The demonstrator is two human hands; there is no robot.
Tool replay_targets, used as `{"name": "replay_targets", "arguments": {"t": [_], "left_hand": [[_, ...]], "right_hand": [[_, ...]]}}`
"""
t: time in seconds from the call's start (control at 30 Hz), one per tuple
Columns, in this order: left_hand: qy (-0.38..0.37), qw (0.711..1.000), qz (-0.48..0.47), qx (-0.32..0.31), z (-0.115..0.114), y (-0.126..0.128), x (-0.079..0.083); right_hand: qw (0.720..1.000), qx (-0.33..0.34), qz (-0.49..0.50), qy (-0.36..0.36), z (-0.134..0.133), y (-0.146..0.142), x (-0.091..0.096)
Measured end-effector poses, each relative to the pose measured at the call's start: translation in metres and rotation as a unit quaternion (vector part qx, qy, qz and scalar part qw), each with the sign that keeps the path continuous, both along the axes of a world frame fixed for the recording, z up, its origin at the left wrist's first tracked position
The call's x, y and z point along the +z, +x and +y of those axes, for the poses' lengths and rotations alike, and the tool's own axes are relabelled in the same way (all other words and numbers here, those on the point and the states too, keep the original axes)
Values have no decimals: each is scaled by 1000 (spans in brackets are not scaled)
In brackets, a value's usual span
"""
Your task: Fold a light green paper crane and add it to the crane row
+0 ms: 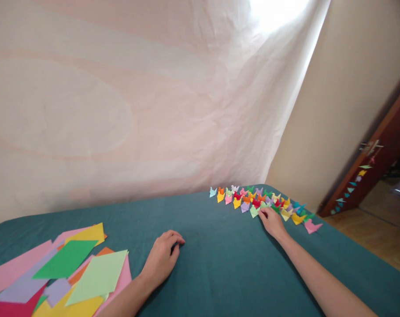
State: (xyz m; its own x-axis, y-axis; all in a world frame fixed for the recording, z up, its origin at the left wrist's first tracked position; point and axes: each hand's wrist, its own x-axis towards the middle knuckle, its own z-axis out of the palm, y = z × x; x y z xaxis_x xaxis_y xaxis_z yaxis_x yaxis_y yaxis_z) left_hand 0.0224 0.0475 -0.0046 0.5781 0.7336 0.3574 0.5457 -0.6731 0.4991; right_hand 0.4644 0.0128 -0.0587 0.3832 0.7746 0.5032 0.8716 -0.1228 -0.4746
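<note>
My right hand (272, 222) reaches to the far right of the table, its thumb and fingers pinched at the right end of a light green origami bird (254, 211). That bird stands in the front of a group of small folded paper birds in many colours. Beside it on the left is a purple origami bird (245, 207); to the right of my hand stand a pale yellow one (286, 214) and a pink one (313, 226). My left hand (163, 252) rests on the cloth with nothing in it, fingers loosely bent and thumb apart, right of the paper sheets.
Loose coloured paper sheets (97, 277) overlap at the left, a green one (66, 259) among them. A dark green cloth (206, 273) covers the table. Behind hangs a pale curtain (173, 110). Past the right edge, a string of paper birds (350, 190) hangs by a brown door (385, 132).
</note>
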Motion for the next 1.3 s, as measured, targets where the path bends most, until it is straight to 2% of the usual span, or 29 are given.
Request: {"name": "replay_targets", "arguments": {"t": [0.3,0.5,0.67,0.77,0.87,1.0,1.1,1.2,1.3], "left_hand": [[-2,1000,0,-5,-1,-1,0],[-1,1000,1,-4,0,-1,0],[-2,1000,4,1,-1,0,0],[-1,1000,5,5,-2,-1,0],[-2,1000,4,6,-3,-1,1],[-1,1000,1,6,-3,-1,1],[-5,1000,1,8,-3,0,0],[-7,1000,-2,12,-4,-1,0],[-8,1000,-10,17,-4,-1,-2]], "right_hand": [[1000,-4,0,8,1,0,0],[999,-15,16,40,-2,-5,3],[993,-54,28,97,-13,-15,19],[992,-38,25,119,-18,-29,34],[993,36,20,109,-19,-60,48],[982,180,9,62,-23,-134,63],[941,338,22,5,-29,-196,73],[912,409,10,-39,-33,-245,77],[880,463,3,-100,-31,-274,74]]}}
